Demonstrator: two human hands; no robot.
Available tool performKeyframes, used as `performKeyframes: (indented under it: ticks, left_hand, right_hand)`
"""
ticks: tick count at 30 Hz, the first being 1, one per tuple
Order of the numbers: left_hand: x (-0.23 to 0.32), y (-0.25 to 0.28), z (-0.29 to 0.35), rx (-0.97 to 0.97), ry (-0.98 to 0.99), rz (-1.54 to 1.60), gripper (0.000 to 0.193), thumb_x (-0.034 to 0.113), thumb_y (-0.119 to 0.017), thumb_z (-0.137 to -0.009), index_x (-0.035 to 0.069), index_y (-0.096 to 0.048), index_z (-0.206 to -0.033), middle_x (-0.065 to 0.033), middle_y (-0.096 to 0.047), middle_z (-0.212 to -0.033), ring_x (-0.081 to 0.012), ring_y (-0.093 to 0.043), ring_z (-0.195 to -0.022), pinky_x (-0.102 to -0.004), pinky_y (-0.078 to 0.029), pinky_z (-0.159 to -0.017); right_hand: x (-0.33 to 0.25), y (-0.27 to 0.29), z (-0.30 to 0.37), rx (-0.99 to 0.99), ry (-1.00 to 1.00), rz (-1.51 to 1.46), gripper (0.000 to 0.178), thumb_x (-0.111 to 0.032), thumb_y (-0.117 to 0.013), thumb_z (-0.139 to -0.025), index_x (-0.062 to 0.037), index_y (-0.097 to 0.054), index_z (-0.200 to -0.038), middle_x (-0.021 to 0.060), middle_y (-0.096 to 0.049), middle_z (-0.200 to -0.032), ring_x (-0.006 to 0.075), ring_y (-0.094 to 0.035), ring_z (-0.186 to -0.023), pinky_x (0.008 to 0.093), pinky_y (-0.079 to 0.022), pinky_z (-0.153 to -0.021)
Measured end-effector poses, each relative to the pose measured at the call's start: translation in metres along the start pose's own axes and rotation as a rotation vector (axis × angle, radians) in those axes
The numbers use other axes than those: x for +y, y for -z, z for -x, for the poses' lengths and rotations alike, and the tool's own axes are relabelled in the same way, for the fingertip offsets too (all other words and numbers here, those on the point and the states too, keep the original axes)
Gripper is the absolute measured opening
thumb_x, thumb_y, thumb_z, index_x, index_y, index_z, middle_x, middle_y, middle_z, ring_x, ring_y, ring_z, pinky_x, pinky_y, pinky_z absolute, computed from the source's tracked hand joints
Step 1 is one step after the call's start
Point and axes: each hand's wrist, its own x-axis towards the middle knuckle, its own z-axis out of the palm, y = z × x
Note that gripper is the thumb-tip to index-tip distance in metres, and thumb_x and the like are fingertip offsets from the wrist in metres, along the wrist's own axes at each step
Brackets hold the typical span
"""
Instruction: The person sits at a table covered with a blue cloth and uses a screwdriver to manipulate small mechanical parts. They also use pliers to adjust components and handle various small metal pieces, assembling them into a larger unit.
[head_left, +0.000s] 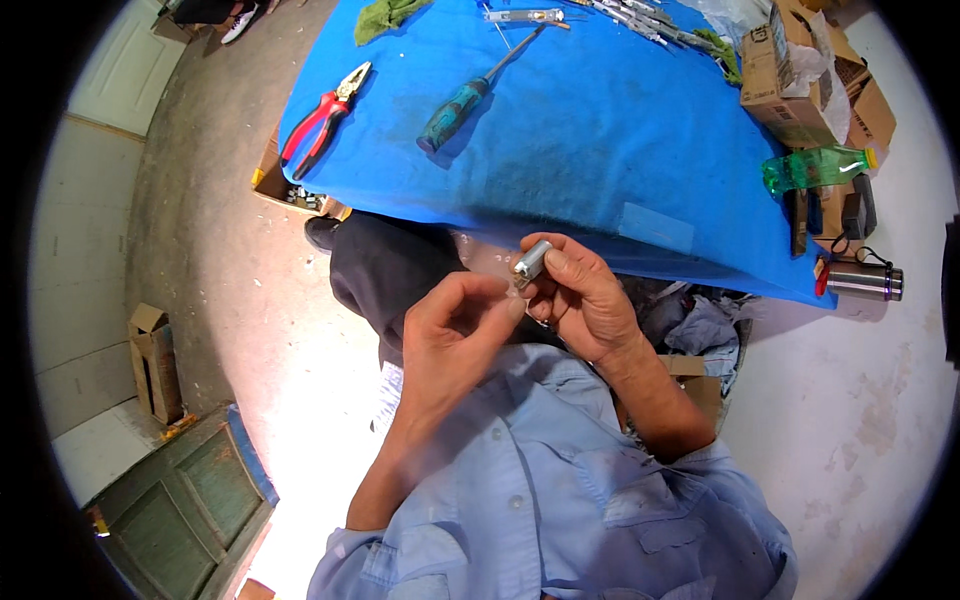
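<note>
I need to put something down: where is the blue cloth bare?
The blue cloth is bare between the screwdriver and the cardboard box, and, more narrowly, between pliers and screwdriver. Its far side is crowded with metal parts.

Light-blue buttoned shirt point(560, 450), flap pockets point(427, 560); black trousers point(380, 265).

Open lane ahead, obstacles either side
My right hand point(590, 300) could cross the middle of the blue cloth point(620, 115); the screwdriver point(463, 104) and pliers point(333, 106) block the way leftward, the green bottle point(812, 169) and cardboard box point(783, 100) the right.
</note>
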Motion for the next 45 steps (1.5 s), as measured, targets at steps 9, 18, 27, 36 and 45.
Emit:
performKeyframes:
  ticks: [9, 18, 27, 36, 45]
  left_hand:
    - [0.001, -0.007, -0.004, 0.084, -0.047, -0.005, 0.011, 0.003, -0.076, -0.096, -0.003, -0.073, -0.105, -0.0032, -0.075, -0.092, -0.0065, -0.068, -0.084, -0.0218, -0.053, -0.074]
    - [-0.005, -0.001, 0.000, 0.073, -0.163, -0.099, 0.019, 0.004, -0.076, -0.099, -0.003, -0.071, -0.116, -0.0057, -0.074, -0.104, -0.0105, -0.070, -0.096, -0.0230, -0.056, -0.085]
    - [-0.012, 0.000, 0.000, 0.055, -0.246, -0.114, 0.013, -0.001, -0.073, -0.099, -0.005, -0.070, -0.112, -0.0099, -0.074, -0.107, -0.0132, -0.073, -0.096, -0.0236, -0.058, -0.084]
    - [-0.009, -0.009, 0.001, 0.122, -0.171, -0.035, 0.015, -0.004, -0.076, -0.094, -0.004, -0.070, -0.107, -0.0083, -0.075, -0.095, -0.0122, -0.075, -0.088, -0.0247, -0.058, -0.075]
    - [-0.001, 0.025, 0.012, 0.251, -0.118, 0.034, 0.008, 0.000, -0.072, -0.099, 0.001, -0.066, -0.105, -0.0032, -0.071, -0.087, -0.0070, -0.066, -0.075, -0.0222, -0.053, -0.066]
  right_hand:
    - [0.007, 0.002, -0.003, -0.099, -0.005, 0.006, 0.028, -0.020, -0.065, -0.107, -0.0065, -0.064, -0.131, 0.0065, -0.072, -0.118, 0.0126, -0.070, -0.099, 0.0246, -0.054, -0.074]
    - [0.013, 0.002, -0.003, -0.095, -0.027, 0.010, 0.027, -0.021, -0.065, -0.107, -0.0069, -0.063, -0.129, 0.0038, -0.070, -0.115, 0.0119, -0.069, -0.098, 0.0237, -0.054, -0.072]
    - [0.015, -0.002, -0.002, -0.079, -0.034, 0.004, 0.026, -0.023, -0.065, -0.107, -0.0067, -0.063, -0.128, 0.0023, -0.069, -0.110, 0.0101, -0.067, -0.095, 0.0233, -0.053, -0.072]
    - [0.014, -0.006, -0.003, -0.023, -0.025, 0.041, 0.025, -0.022, -0.063, -0.108, -0.0066, -0.063, -0.127, 0.0034, -0.069, -0.112, 0.0098, -0.066, -0.093, 0.0238, -0.052, -0.072]
    - [0.027, -0.019, -0.006, -0.122, 0.048, 0.323, 0.034, -0.011, -0.066, -0.104, -0.0012, -0.062, -0.136, 0.0069, -0.070, -0.118, 0.0107, -0.068, -0.095, 0.0219, -0.054, -0.072]
